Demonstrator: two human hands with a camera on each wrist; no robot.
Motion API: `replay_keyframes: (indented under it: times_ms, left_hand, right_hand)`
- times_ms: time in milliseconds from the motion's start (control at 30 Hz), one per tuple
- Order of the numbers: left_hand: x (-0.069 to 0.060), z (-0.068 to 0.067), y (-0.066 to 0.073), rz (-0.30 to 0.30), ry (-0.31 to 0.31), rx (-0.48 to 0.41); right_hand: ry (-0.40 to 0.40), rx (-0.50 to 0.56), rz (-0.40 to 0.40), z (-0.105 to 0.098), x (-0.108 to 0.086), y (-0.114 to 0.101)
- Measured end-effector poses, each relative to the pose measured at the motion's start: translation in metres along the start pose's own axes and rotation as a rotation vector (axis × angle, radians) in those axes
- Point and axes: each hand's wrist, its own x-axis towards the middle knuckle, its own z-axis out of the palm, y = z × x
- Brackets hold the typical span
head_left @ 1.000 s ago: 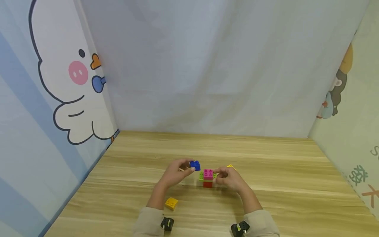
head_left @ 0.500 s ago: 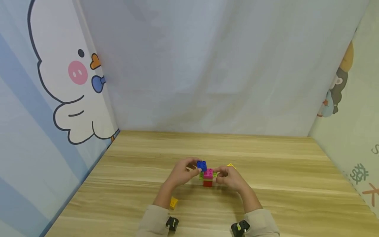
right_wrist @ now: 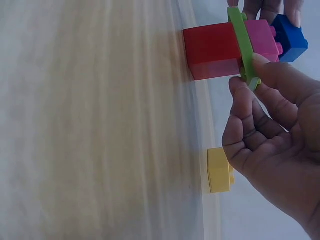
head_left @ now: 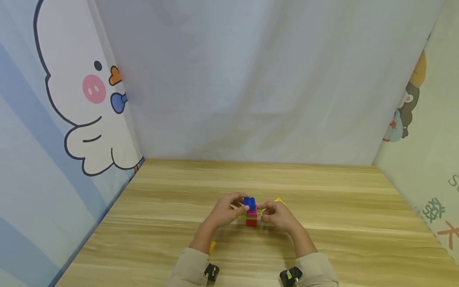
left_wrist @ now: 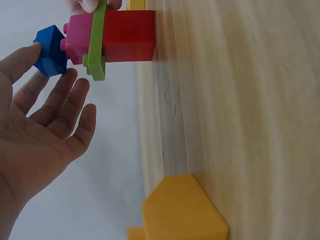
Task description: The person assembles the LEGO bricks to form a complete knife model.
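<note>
My left hand (head_left: pixel 225 211) pinches a blue toy building brick (head_left: pixel 249 203) between thumb and fingers. The brick sits just over the studs of a pink brick (left_wrist: pixel 79 39), slightly tilted; whether its underside is pressed onto them I cannot tell. Under the pink brick lies a thin green plate (left_wrist: pixel 96 42), wider than the stack. A red brick (right_wrist: pixel 212 50) forms the base and stands on the table. On the other side, my right hand (head_left: pixel 281 216) pinches the right end of the green plate with thumb and forefinger.
A yellow brick (left_wrist: pixel 182 212) with sloped sides lies near my left forearm, which partly hides it in the head view. Another yellow brick (right_wrist: pixel 219 170) is behind my right hand. The wooden table (head_left: pixel 322 191) meets a pale curtain (head_left: pixel 251 79) at the back.
My left hand has carried the blue brick rightward, from beside the stack to over the pink brick. My right hand keeps its hold on the green plate. My left forearm now covers more of the near yellow brick.
</note>
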Motion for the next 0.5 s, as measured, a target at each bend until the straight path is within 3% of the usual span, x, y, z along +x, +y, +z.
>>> replay_keyframes:
  times_ms: [500]
  left_hand:
    - [0.0012, 0.0061, 0.0044, -0.015, -0.023, -0.01]
  right_hand:
    - [0.011, -0.008, -0.002, 0.0004, 0.0002, 0.0011]
